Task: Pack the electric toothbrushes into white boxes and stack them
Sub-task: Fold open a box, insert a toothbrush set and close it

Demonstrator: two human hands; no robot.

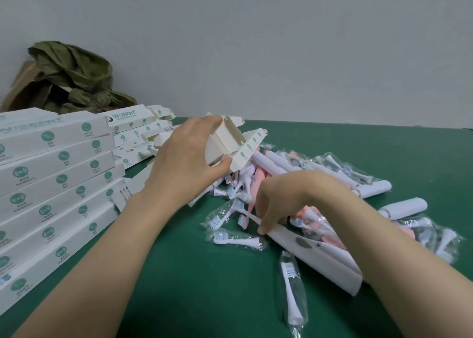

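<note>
My left hand (184,158) grips an open white box (230,143), lifted above the table with its flaps spread. My right hand (289,199) pinches the neck end of a white electric toothbrush (314,255) that lies at the near edge of a pile of white and pink toothbrushes (271,168). Bagged brush heads (238,239) lie loose around the pile. A stack of packed white boxes (51,179) rises at the left.
Unfolded white boxes with open flaps (138,130) lie behind the stack. A green bag over brown cardboard (69,79) stands at the back left against the wall. One bagged brush head (293,289) lies alone near me on the green table (204,286).
</note>
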